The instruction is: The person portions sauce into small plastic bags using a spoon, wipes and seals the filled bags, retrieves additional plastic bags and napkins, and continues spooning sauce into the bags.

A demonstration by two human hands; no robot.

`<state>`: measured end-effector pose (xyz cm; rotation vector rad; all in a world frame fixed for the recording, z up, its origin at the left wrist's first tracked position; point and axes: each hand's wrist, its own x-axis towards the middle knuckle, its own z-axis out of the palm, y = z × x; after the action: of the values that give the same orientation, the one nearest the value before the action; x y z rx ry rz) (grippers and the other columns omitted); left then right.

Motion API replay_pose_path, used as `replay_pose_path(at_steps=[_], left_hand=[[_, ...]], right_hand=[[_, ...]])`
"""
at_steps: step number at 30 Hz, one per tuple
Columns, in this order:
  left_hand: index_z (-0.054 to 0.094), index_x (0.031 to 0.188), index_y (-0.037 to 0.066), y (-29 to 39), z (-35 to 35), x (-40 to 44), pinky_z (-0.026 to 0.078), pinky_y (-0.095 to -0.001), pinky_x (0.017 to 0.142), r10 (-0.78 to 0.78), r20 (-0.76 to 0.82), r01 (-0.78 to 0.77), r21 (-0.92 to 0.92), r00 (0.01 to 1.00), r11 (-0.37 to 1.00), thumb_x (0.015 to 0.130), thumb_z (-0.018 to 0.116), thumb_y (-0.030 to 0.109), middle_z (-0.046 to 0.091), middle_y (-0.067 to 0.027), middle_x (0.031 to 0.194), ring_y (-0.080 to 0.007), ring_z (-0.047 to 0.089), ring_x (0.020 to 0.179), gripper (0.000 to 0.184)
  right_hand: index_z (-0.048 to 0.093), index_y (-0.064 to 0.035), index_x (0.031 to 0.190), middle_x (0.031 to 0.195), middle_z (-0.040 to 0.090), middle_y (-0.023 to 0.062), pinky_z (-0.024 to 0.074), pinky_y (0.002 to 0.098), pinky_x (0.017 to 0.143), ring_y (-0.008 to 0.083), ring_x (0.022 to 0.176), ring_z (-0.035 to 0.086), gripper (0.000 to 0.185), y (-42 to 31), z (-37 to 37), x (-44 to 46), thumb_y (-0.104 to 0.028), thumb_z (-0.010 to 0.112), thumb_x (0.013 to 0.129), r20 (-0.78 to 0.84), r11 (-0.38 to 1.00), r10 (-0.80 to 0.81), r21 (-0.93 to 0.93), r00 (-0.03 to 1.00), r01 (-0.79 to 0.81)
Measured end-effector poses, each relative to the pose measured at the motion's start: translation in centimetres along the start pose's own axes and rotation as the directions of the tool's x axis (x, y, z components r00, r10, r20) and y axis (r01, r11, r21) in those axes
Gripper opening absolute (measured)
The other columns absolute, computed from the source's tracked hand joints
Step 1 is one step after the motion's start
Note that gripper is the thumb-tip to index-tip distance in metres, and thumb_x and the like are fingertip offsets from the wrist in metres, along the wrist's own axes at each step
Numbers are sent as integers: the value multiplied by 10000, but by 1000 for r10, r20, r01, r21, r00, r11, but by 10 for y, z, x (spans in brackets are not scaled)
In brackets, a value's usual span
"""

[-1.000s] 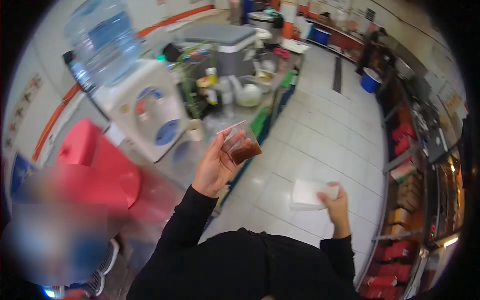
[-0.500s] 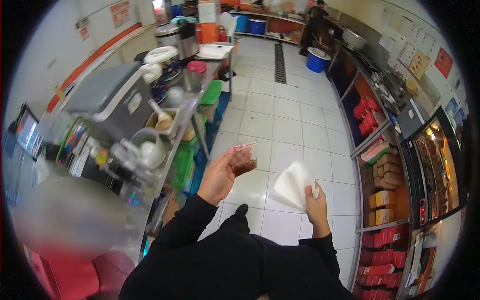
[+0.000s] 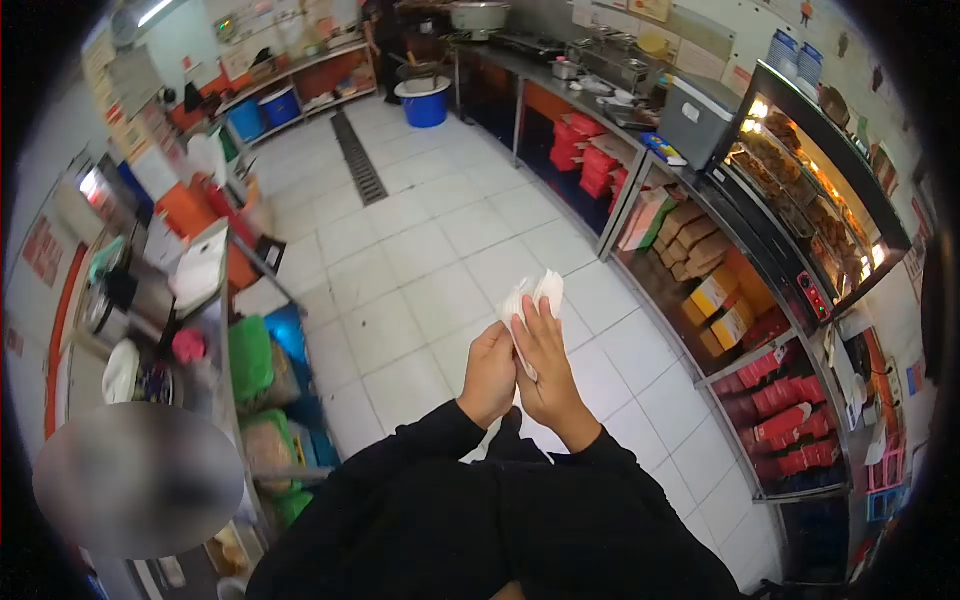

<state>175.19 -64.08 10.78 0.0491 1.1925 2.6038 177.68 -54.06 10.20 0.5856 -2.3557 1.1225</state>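
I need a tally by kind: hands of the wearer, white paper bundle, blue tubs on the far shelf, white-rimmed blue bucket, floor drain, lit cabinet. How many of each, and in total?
Left hand and right hand: 2
White paper bundle: 1
Blue tubs: 2
Blue bucket: 1
Floor drain: 1
Lit cabinet: 1
Total: 8

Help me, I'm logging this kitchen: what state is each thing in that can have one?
Left hand: curled
Right hand: nearly straight, against paper
Paper: bunched between the hands
Display case: lit inside
Light: on
Cooler: shut
Bucket: upright
Green-lidded box: lid on
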Motion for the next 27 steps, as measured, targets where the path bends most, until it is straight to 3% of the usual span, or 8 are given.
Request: replay_pose_path(at_steps=[4,9,11,15,18,20,25,27], left_hand=[[562,1096,-36,-3,-4,121,445,-231,808,6,40,-7,24,999,1000,962,405,151,608,-49,991,-99,558,921,279],[541,1169,-53,37,10,254,418,-232,872,179,55,-182,50,982,982,968,417,170,602,-67,1076,-110,543,993,325],[514,1215,-55,52,5,302,407,-237,895,207,69,-217,203,976,955,970,427,187,592,-78,1121,-111,531,1025,355],[521,1207,-59,75,-9,394,408,-239,892,313,25,-311,209,950,927,973,420,189,590,-82,1128,-111,529,1026,355],[513,1216,-58,89,-34,468,403,-246,909,287,-5,-278,229,958,933,977,406,195,581,-95,1153,-124,527,1045,364],[491,1215,-69,106,-45,524,339,-328,1025,261,56,-265,96,964,959,978,387,186,521,-142,1248,-201,480,1178,363],[531,1148,-41,160,-46,654,332,-349,1045,209,115,-210,1,971,978,978,375,171,513,-165,1253,-226,448,1221,313],[539,1129,-31,174,-45,715,335,-350,1044,163,146,-158,-45,976,986,977,375,168,519,-169,1243,-230,441,1229,299]], right_hand=[[358,-39,1353,1478,182,191,114,545,1076,429,1358,129,626,87,5,77,54,458,742,-20,997,-68,23,997,69],[321,71,1320,1429,151,321,199,432,1091,454,1342,112,616,187,11,195,155,405,716,37,999,-37,-34,999,38],[318,77,1316,1420,161,330,208,432,1088,459,1335,134,615,217,20,242,155,404,713,66,998,-59,-23,996,61],[303,103,1306,1397,194,347,227,434,1081,468,1315,189,603,280,44,329,160,402,714,101,991,-109,-60,989,116],[303,115,1293,1396,221,331,247,441,1074,453,1316,211,532,323,58,395,128,409,772,175,986,-127,-89,976,144],[295,110,1305,1399,217,327,246,438,1075,448,1315,219,541,365,71,439,128,389,773,165,981,-122,-128,979,144],[260,95,1346,1404,219,320,239,418,1080,427,1309,257,586,488,88,531,115,350,768,60,966,-22,-255,998,37],[326,61,1340,1376,297,311,234,396,1082,403,1306,284,572,535,70,562,116,365,772,-102,983,91,-151,991,-106]])
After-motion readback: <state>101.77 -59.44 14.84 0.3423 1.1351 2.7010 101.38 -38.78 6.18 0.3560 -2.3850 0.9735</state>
